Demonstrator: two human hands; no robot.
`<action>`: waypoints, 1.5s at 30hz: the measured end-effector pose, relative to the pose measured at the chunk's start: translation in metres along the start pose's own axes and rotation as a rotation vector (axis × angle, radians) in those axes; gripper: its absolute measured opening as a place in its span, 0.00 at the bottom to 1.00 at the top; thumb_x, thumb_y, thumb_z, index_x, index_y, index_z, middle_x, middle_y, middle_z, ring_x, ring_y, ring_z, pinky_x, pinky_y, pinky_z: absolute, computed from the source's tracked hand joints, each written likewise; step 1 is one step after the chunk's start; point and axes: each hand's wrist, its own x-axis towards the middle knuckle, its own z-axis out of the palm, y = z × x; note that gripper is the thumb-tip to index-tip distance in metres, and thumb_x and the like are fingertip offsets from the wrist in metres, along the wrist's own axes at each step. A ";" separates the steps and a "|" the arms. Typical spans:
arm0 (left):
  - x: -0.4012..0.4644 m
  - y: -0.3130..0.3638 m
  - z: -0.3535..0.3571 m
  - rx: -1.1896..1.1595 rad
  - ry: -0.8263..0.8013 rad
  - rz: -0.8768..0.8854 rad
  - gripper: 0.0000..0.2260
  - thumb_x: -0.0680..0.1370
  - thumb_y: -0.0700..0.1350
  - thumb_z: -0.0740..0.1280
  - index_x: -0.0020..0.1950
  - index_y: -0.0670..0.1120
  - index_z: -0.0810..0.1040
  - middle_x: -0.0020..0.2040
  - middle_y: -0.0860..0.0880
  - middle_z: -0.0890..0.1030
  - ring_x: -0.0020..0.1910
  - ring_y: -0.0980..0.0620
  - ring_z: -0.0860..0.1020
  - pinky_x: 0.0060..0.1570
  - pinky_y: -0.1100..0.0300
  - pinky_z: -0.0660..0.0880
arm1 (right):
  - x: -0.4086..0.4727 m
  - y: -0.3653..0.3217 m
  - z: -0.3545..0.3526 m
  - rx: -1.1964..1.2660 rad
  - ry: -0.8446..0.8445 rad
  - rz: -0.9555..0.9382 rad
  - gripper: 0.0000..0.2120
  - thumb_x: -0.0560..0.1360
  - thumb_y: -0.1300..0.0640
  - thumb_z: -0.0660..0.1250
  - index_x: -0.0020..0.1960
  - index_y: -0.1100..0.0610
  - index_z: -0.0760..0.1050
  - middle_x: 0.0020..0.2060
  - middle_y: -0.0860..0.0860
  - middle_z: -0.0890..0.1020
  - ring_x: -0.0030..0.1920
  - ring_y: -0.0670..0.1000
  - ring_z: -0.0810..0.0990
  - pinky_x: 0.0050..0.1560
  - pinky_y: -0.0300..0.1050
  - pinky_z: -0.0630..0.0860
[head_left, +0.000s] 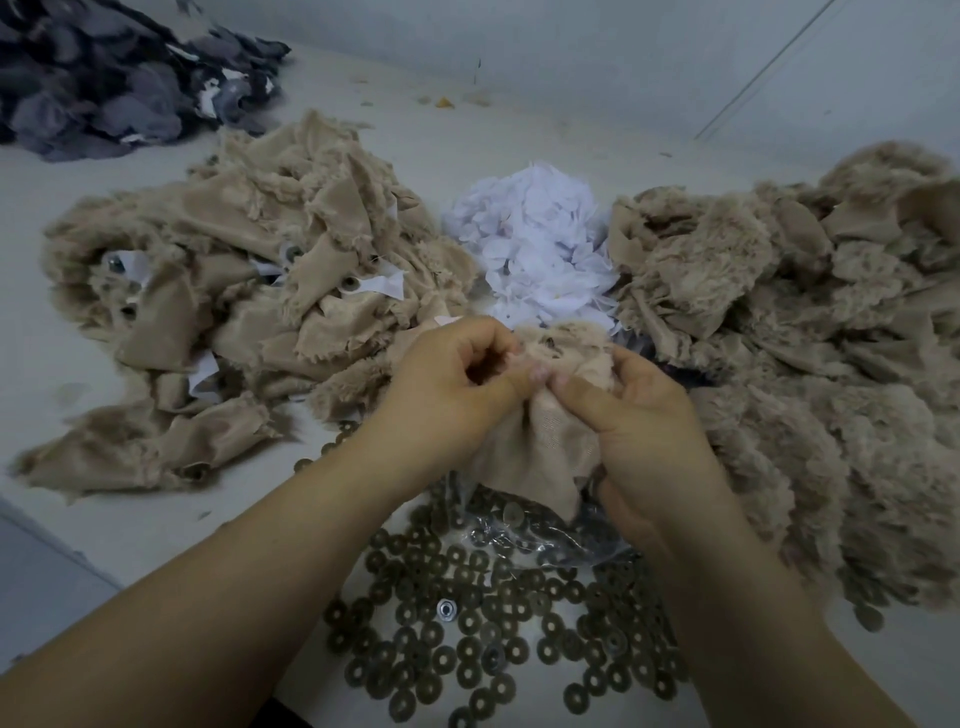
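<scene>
Two hands share one job: the left hand (447, 400) and the right hand (639, 431) each pinch the beige plush piece (530, 452) at its upper middle, thumbs nearly touching, so both grips are clenched on the cloth and neither is free. The piece seems lifted off the worktop (93, 519). Its long axis runs from the pinch down toward the person, and its loose end hangs over the scattered washers (467, 623) (a clear bag (519, 538) lies among them). Beyond the piece sits a white scrap pile (540, 244), flanked by a left plush heap (260, 260) and a right plush heap (805, 338). Most likely, whichever hand lets go for a washer reaches straight down beneath the piece, and both hands look equally near.
</scene>
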 end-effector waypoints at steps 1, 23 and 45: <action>0.000 -0.001 0.000 -0.019 0.018 -0.009 0.11 0.78 0.43 0.70 0.36 0.45 0.78 0.32 0.46 0.75 0.31 0.53 0.71 0.32 0.61 0.70 | 0.000 0.000 0.000 0.012 0.022 0.004 0.25 0.73 0.62 0.73 0.68 0.59 0.72 0.54 0.57 0.86 0.53 0.57 0.86 0.54 0.54 0.82; -0.002 -0.007 0.003 -0.322 0.050 -0.112 0.09 0.75 0.46 0.70 0.35 0.47 0.79 0.31 0.49 0.77 0.31 0.54 0.74 0.33 0.62 0.74 | -0.006 -0.003 0.009 0.193 0.051 0.194 0.10 0.78 0.57 0.67 0.54 0.63 0.82 0.48 0.61 0.86 0.47 0.59 0.87 0.41 0.52 0.84; -0.006 0.002 0.005 -0.440 0.006 -0.103 0.07 0.70 0.45 0.71 0.32 0.47 0.80 0.30 0.49 0.80 0.30 0.55 0.77 0.32 0.63 0.76 | -0.006 0.001 0.015 0.267 -0.066 0.337 0.23 0.68 0.55 0.73 0.61 0.62 0.80 0.55 0.62 0.84 0.55 0.62 0.84 0.55 0.59 0.81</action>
